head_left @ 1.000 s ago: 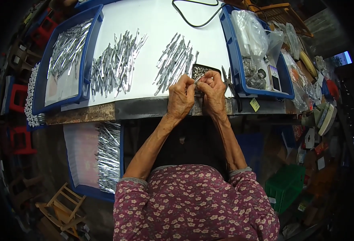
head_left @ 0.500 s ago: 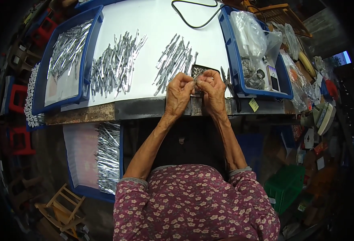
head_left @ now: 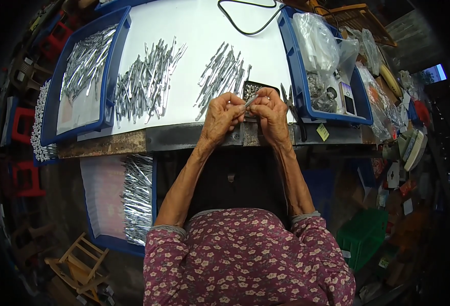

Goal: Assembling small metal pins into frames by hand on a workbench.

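Observation:
My left hand (head_left: 220, 120) and my right hand (head_left: 272, 116) meet near the front edge of the table. Between their pinched fingertips is a slim, silvery metal strip (head_left: 251, 100), tilted up to the right. Both hands are closed on it, and the fingers hide part of it. Just behind them stands a small black tray (head_left: 263, 84) of tiny light-coloured parts, partly covered by my fingers. To the left lies a loose pile of flat metal strips (head_left: 219, 76), with a larger pile of strips (head_left: 146, 84) farther left.
Pliers (head_left: 300, 120) lie right of my right hand. A blue bin (head_left: 297, 76) with plastic bags and a phone stands beyond them. At the left is a blue tray (head_left: 105, 97) of strips. Another tray of strips (head_left: 138, 199) sits below the table. A black cable (head_left: 250, 33) curves across the back.
My left hand has shifted slightly left and down, its fingers more spread from the right hand's. The metal strip between the fingertips now shows more clearly.

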Action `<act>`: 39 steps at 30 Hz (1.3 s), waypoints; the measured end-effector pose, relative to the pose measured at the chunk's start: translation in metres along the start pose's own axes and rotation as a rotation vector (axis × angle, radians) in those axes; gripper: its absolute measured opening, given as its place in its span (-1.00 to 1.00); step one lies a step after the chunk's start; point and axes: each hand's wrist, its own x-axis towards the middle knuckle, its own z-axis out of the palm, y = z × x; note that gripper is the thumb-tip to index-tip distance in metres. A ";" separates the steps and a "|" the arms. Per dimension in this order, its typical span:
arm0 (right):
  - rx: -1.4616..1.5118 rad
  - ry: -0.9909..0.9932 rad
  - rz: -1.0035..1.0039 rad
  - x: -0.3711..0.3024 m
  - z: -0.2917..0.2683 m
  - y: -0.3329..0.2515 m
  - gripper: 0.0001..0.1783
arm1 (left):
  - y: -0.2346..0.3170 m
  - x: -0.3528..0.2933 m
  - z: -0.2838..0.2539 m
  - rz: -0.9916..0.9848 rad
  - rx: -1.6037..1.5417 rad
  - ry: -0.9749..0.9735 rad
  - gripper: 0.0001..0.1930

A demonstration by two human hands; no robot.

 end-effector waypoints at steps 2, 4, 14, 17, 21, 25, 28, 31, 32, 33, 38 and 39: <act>-0.030 0.005 -0.002 -0.001 0.003 -0.003 -0.68 | 0.000 0.000 -0.001 -0.002 0.020 -0.012 -0.93; -0.061 0.010 -0.004 -0.002 0.004 -0.006 -0.67 | 0.002 -0.001 0.000 -0.004 0.046 -0.014 -0.93; -0.211 0.004 -0.033 -0.004 0.002 -0.004 -0.70 | 0.002 -0.004 0.003 0.016 0.144 0.004 -0.92; -0.235 0.013 -0.050 -0.005 0.002 -0.003 -0.70 | -0.004 -0.005 0.003 -0.009 0.097 0.024 -0.92; -0.264 0.040 -0.061 -0.007 0.003 -0.002 -0.71 | -0.006 -0.005 0.008 0.036 0.110 0.050 -0.93; -0.237 0.063 -0.076 -0.008 0.003 0.001 -0.71 | -0.008 -0.006 0.011 0.080 0.126 0.070 -0.92; -0.154 0.052 -0.084 -0.008 0.005 0.003 -0.70 | -0.009 -0.006 0.011 0.077 0.062 0.086 -0.92; -0.157 0.034 -0.060 -0.010 0.011 -0.002 -0.68 | -0.009 -0.005 0.008 0.065 0.040 0.096 -0.92; -0.159 0.040 -0.055 -0.010 0.012 -0.004 -0.67 | -0.008 -0.006 0.007 0.063 0.050 0.090 -0.92; -0.161 0.045 -0.049 -0.010 0.013 -0.004 -0.66 | -0.008 -0.006 0.006 0.063 0.049 0.090 -0.92; -0.106 0.054 -0.042 -0.008 0.010 0.000 -0.67 | -0.005 -0.007 0.005 -0.001 -0.002 0.063 -0.92; -0.070 0.056 -0.033 -0.008 0.009 0.001 -0.67 | -0.005 -0.007 0.005 -0.001 -0.002 0.064 -0.92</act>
